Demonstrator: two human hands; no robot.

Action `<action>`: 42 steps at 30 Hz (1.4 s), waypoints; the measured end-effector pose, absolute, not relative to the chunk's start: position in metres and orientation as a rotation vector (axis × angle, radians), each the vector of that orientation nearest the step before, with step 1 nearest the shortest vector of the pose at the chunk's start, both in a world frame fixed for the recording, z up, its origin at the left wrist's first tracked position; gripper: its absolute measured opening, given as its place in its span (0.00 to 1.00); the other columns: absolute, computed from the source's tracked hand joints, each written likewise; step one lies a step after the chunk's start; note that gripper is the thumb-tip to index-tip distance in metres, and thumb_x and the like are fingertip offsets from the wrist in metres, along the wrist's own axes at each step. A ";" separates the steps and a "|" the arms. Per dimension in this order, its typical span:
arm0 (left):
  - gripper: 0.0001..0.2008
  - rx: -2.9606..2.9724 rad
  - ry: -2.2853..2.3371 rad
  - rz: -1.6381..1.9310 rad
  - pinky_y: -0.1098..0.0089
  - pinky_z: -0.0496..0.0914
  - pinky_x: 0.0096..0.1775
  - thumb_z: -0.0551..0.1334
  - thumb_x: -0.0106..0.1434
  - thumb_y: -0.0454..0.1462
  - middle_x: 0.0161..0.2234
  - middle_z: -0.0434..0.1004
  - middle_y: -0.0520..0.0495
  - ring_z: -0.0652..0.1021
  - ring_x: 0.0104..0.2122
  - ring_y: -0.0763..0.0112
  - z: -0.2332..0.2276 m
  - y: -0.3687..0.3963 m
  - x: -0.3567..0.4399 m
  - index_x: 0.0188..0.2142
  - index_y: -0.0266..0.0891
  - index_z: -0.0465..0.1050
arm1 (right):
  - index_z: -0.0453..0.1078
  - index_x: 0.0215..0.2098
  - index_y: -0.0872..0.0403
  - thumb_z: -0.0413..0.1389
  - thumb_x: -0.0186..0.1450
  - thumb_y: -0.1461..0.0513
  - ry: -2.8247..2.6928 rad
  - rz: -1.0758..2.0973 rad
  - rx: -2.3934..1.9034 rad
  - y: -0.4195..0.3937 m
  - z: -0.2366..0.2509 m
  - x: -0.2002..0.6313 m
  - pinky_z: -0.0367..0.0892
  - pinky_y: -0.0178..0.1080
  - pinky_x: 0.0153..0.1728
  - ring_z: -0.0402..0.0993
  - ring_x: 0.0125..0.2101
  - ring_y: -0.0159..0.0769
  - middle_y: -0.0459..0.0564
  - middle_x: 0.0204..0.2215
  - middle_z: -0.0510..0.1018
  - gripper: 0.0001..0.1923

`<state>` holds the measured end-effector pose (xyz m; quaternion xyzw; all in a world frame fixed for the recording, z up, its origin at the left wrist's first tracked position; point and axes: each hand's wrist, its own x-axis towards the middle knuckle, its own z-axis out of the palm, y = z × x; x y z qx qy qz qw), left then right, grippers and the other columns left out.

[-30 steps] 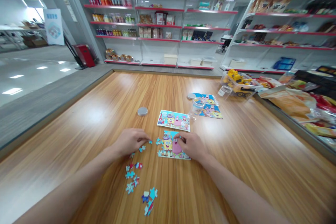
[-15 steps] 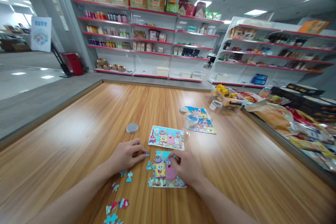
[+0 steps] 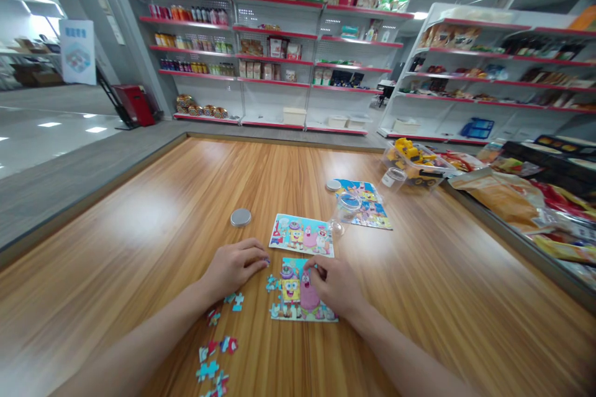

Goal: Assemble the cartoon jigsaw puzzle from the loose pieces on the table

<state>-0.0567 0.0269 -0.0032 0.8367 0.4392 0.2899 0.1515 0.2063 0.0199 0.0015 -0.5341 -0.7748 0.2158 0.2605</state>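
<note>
My left hand point(image 3: 236, 268) pinches a small puzzle piece point(image 3: 267, 261) just left of a partly assembled jigsaw puzzle point(image 3: 302, 298) with a yellow and a pink cartoon figure. My right hand point(image 3: 336, 285) rests on the puzzle's right side, fingers curled; whatever may be under its fingertips is hidden. Between my left hand and the puzzle lie joined loose pieces point(image 3: 272, 284). More puzzle pieces point(image 3: 207, 371) are scattered under and below my left wrist. Just beyond the puzzle lies a printed picture card point(image 3: 302, 236) with the same cartoon figures.
A round grey lid point(image 3: 241, 218) lies left of the card. At the right are a clear jar point(image 3: 348, 208) tipped over a second puzzle point(image 3: 372, 214), another lid point(image 3: 333, 185) and a clear bin point(image 3: 416, 164) of yellow toy vehicles. Snack packets point(image 3: 503, 201) line the right edge.
The view has tilted down and shifted slightly, so everything appears higher and further right. The left hand's piece shows less between the fingertips. The right hand stays on the puzzle.
</note>
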 end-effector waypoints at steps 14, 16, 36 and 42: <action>0.11 2.155 1.434 0.965 0.72 0.65 0.29 0.56 0.67 0.39 0.29 0.74 0.49 0.72 0.26 0.72 -0.009 0.039 -0.061 0.36 0.37 0.75 | 0.77 0.31 0.52 0.50 0.59 0.65 -2.089 0.567 -1.476 0.019 0.003 0.205 0.51 0.33 0.23 0.64 0.19 0.31 0.43 0.16 0.70 0.12; 0.10 2.229 1.344 0.933 0.73 0.66 0.30 0.55 0.67 0.38 0.31 0.73 0.49 0.72 0.27 0.73 -0.008 0.036 -0.061 0.37 0.38 0.75 | 0.76 0.31 0.52 0.51 0.59 0.65 -2.087 0.570 -1.475 0.020 0.001 0.205 0.51 0.33 0.23 0.64 0.18 0.31 0.43 0.16 0.70 0.11; 0.14 2.557 1.237 0.880 0.72 0.71 0.38 0.54 0.65 0.32 0.47 0.72 0.46 0.76 0.40 0.69 -0.009 0.027 -0.062 0.48 0.41 0.71 | 0.78 0.29 0.52 0.51 0.57 0.66 -2.081 0.465 -1.395 0.022 -0.005 0.204 0.49 0.32 0.21 0.59 0.17 0.28 0.43 0.15 0.70 0.12; 0.09 2.553 1.134 0.846 0.75 0.70 0.36 0.58 0.63 0.33 0.44 0.76 0.50 0.77 0.38 0.72 -0.008 0.026 -0.062 0.39 0.42 0.76 | 0.78 0.29 0.53 0.51 0.57 0.67 -2.086 0.472 -1.377 0.022 -0.004 0.203 0.49 0.32 0.21 0.59 0.17 0.28 0.44 0.15 0.70 0.13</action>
